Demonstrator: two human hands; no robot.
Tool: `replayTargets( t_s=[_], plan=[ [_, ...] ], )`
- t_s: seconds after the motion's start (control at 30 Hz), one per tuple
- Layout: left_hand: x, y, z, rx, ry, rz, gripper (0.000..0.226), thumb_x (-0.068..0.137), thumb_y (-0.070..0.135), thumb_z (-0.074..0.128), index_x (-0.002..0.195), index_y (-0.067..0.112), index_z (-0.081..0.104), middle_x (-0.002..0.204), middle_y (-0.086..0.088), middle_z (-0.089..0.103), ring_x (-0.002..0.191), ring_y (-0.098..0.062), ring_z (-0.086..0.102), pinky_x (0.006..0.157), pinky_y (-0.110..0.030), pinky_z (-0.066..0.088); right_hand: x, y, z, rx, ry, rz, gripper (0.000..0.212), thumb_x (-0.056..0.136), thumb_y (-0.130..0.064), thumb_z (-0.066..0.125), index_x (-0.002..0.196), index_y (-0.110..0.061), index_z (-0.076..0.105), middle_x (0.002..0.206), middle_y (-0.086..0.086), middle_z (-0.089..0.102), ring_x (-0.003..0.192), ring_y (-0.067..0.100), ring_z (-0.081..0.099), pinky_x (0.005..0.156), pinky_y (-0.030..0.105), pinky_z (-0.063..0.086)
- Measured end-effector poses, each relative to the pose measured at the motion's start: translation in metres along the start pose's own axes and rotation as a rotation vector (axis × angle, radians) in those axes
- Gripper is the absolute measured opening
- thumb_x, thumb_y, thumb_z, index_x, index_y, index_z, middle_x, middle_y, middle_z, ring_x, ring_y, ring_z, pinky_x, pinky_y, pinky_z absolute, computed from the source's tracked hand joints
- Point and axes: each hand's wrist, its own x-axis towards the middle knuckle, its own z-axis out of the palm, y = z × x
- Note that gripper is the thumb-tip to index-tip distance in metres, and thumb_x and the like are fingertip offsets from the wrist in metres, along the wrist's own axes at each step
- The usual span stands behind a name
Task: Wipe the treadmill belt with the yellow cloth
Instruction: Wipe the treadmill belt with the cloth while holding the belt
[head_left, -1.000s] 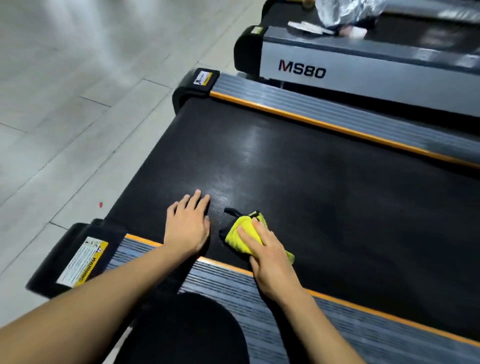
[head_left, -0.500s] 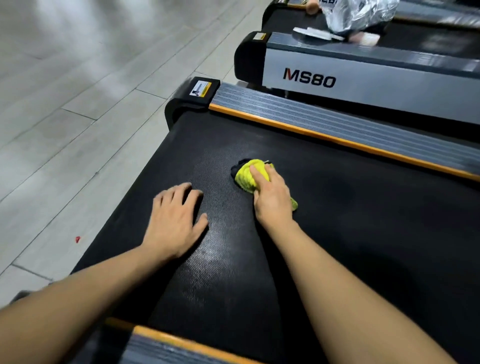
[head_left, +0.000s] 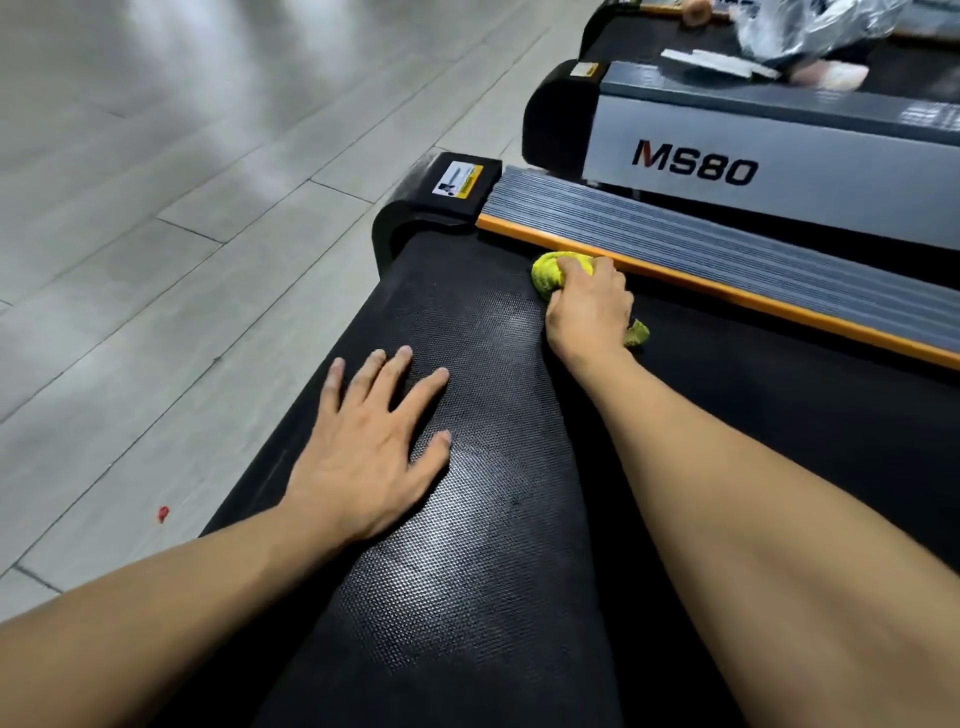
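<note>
The black textured treadmill belt (head_left: 498, 519) fills the middle of the view. My right hand (head_left: 589, 306) is closed on the bunched yellow cloth (head_left: 550, 273) and presses it on the belt at its far side, right against the orange-edged side rail (head_left: 727, 275). A corner of the cloth sticks out behind the hand. My left hand (head_left: 371, 447) lies flat on the belt with fingers spread, near the belt's left end, holding nothing.
A black end cap (head_left: 447, 200) with a warning sticker closes the belt's far left corner. Beyond the rail stands a second treadmill marked MS80 (head_left: 696, 166), with a plastic bag (head_left: 810, 26) on it. Grey plank floor (head_left: 182, 208) lies to the left.
My right hand has pushed the cloth away across the belt, from the near rail to the far orange rail. My left hand has stayed flat on the belt as the view moved forward.
</note>
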Motion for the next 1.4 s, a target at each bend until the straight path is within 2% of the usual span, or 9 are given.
replayTargets(
  t_s=[0.33,0.53,0.73,0.83,0.97,1.03,1.13,1.3,1.4],
  plan=[
    [-0.002,-0.001,-0.003,0.008,-0.007,0.005,0.067,0.092,0.065,0.018,0.154,0.041,0.027,0.168,-0.002,0.021,0.157,-0.023,0.011,0.126,-0.052,0.003,-0.003,-0.153,0.007,0.021,-0.303,-0.589,0.048,0.093,-0.014,0.047,0.138,-0.032,0.049,0.142,0.009,0.042,0.132,0.031,0.04,0.103,0.044,0.037],
    [-0.001,-0.001,-0.008,-0.003,-0.025,0.009,0.071,0.09,0.07,0.011,0.158,0.047,0.012,0.17,0.003,0.01,0.157,-0.019,0.002,0.127,-0.048,-0.002,0.006,-0.042,0.003,0.04,-0.062,-0.258,0.045,0.092,-0.015,0.046,0.134,-0.029,0.055,0.128,0.012,0.052,0.112,0.037,0.054,0.091,0.042,0.046],
    [-0.022,-0.007,-0.007,-0.032,-0.018,0.033,0.072,0.093,0.066,0.008,0.16,0.041,0.009,0.171,0.002,0.006,0.158,-0.018,-0.002,0.127,-0.046,-0.001,-0.031,0.057,-0.019,0.088,0.055,0.115,0.044,0.092,-0.015,0.051,0.136,-0.024,0.053,0.131,0.019,0.049,0.114,0.042,0.049,0.097,0.05,0.042],
    [-0.041,-0.01,-0.003,-0.046,0.032,-0.03,0.069,0.096,0.061,0.021,0.159,0.033,0.024,0.169,-0.002,0.018,0.157,-0.02,0.01,0.128,-0.046,0.009,-0.022,0.011,-0.012,0.097,0.021,0.054,0.046,0.088,-0.018,0.052,0.133,-0.026,0.056,0.129,0.016,0.051,0.112,0.041,0.051,0.094,0.046,0.044],
    [-0.038,-0.009,-0.003,-0.025,0.034,-0.051,0.07,0.094,0.059,0.025,0.157,0.03,0.03,0.167,-0.003,0.024,0.156,-0.023,0.017,0.127,-0.047,0.013,-0.033,-0.112,0.003,0.15,-0.205,-0.427,0.049,0.089,-0.02,0.053,0.136,-0.032,0.053,0.138,0.011,0.046,0.121,0.036,0.048,0.1,0.045,0.044],
    [-0.039,-0.01,-0.003,-0.036,0.019,-0.037,0.07,0.094,0.06,0.023,0.158,0.032,0.027,0.168,0.0,0.021,0.156,-0.02,0.013,0.128,-0.044,0.009,-0.043,-0.145,0.003,0.127,-0.246,-0.521,0.049,0.093,-0.017,0.051,0.139,-0.033,0.05,0.141,0.009,0.044,0.126,0.033,0.044,0.101,0.045,0.04],
    [-0.039,-0.013,-0.006,-0.03,0.028,-0.045,0.071,0.093,0.062,0.022,0.158,0.034,0.027,0.168,0.001,0.021,0.156,-0.02,0.012,0.128,-0.041,0.006,-0.044,-0.1,0.0,0.147,-0.235,-0.436,0.052,0.089,-0.015,0.051,0.138,-0.032,0.052,0.143,0.011,0.044,0.123,0.036,0.046,0.102,0.047,0.042],
    [-0.041,-0.007,-0.006,-0.054,0.029,-0.043,0.071,0.095,0.061,0.022,0.159,0.032,0.023,0.169,-0.001,0.018,0.157,-0.02,0.009,0.128,-0.044,0.005,-0.077,0.073,-0.037,0.157,-0.063,-0.03,0.054,0.087,-0.013,0.056,0.138,-0.027,0.054,0.137,0.015,0.048,0.12,0.038,0.048,0.102,0.045,0.043],
    [-0.04,-0.003,-0.005,-0.042,0.031,-0.05,0.07,0.096,0.059,0.025,0.159,0.028,0.026,0.168,-0.004,0.021,0.157,-0.023,0.012,0.127,-0.048,0.007,-0.082,0.086,-0.045,0.162,-0.036,0.038,0.048,0.091,-0.015,0.054,0.139,-0.024,0.053,0.137,0.017,0.046,0.122,0.038,0.045,0.105,0.048,0.04]
  ],
)
